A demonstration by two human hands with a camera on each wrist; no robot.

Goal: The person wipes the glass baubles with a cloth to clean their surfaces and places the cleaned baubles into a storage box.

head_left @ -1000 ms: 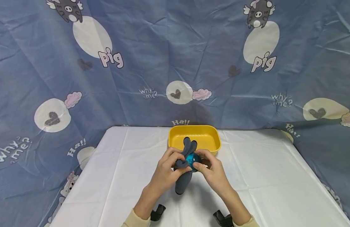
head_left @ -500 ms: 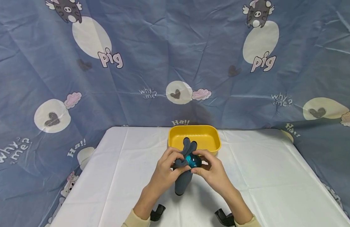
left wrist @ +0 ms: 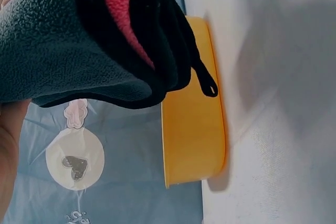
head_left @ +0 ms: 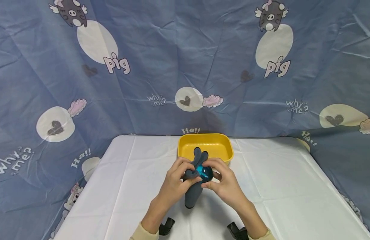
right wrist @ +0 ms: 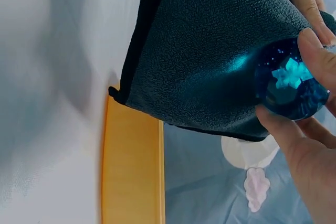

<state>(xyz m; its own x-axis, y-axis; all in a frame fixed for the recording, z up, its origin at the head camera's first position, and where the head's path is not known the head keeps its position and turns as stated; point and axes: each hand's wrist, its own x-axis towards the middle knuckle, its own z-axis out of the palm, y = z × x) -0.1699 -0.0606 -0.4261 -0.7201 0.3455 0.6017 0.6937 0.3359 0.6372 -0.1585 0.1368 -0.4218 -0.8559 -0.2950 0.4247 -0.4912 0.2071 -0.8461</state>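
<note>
A clear blue glass ball [head_left: 206,173] with a pale star-like or flower-like shape inside [right wrist: 291,73] is held over the white table. My right hand [head_left: 228,183] grips it between thumb and fingertips at its edges. On the other side my left hand [head_left: 175,182] pinches a dark grey cloth [head_left: 193,196], bunched against the ball. The cloth has black edging, a small hanging loop [left wrist: 211,88] and a pinkish-red strip [left wrist: 123,11] in the left wrist view. Its lower end and two upper corners hang free. The left fingertips are partly hidden in the folds.
A yellow plastic tub [head_left: 182,146] stands just beyond the hands, near the table's back edge. White cloth covers the table [head_left: 280,186]. Blue printed fabric [head_left: 137,73] hangs behind and at the sides. Black straps or mounts [head_left: 167,226] sit at both wrists.
My right thumb has slid off the ball's face down to its lower edge, and the ball appears slightly turned. The left hand keeps its hold on the cloth, nearly unmoved.
</note>
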